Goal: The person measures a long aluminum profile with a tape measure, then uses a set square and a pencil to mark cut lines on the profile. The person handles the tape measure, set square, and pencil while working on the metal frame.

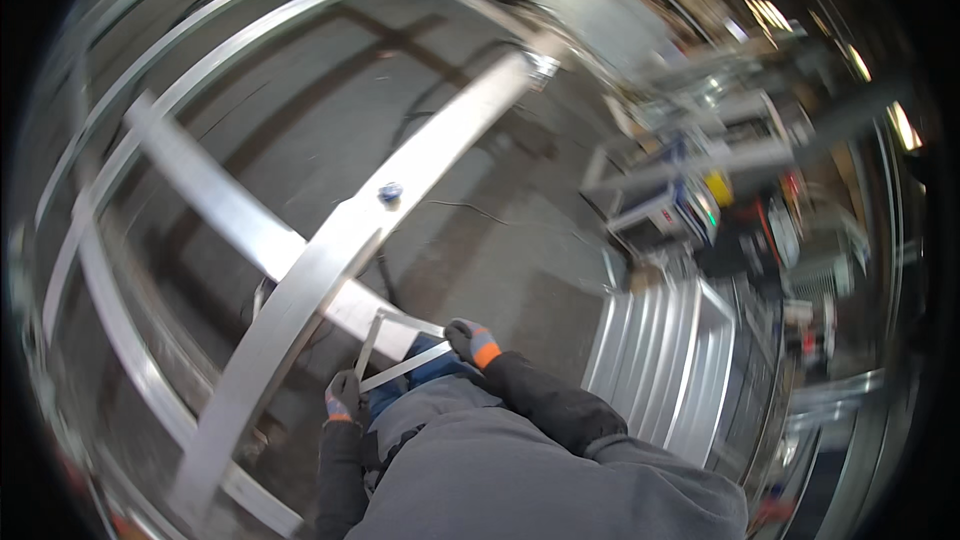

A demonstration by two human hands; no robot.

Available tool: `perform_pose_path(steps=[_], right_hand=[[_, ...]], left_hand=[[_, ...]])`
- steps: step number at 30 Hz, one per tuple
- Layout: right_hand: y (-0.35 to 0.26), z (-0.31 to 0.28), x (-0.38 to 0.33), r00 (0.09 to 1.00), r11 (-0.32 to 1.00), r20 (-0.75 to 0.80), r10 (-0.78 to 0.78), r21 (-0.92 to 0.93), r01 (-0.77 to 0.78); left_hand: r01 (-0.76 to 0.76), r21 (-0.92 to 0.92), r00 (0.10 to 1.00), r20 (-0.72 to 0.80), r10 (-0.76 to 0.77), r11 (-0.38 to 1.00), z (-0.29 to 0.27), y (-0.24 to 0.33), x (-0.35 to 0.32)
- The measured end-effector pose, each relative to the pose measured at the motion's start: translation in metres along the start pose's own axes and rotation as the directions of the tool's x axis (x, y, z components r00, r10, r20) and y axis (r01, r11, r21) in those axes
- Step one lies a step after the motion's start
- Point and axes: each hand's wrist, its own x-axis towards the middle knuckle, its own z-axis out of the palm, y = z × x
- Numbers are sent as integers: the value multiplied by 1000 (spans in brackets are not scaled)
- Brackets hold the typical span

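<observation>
In front of my body I hold a small, thin metal frame (405,367) with straight sides, level with my waist. My left hand (343,397), in a grey and orange glove, is closed around its lower left corner. The other end, on the right, is gripped by my right hand (470,340) in a matching glove. Just beyond the frame, a wide silver beam (440,148) runs diagonally. A second silver beam (215,190) crosses it and ends close to my hands. On the wide beam sits a small blue object (389,193), too blurred to name.
More long metal bars (265,28) form a large framework at the left. To my right stands a stack of silver metal profiles (650,360). Behind it, a white box-shaped machine (665,220) stands among cluttered equipment. A thin cable (470,208) lies on the grey floor (500,260).
</observation>
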Motion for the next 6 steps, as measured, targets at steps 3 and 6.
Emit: perform_pose_path(steps=[3, 6], right_hand=[[24, -12, -19, 994, 997, -97, 54, 59, -49], [67, -15, -16, 972, 986, -174, 160, 82, -148]], left_hand=[[102, -188, 984, 164, -71, 977, 12, 3, 19], [-20, 3, 986, 166, 19, 1000, 43, 16, 50]])
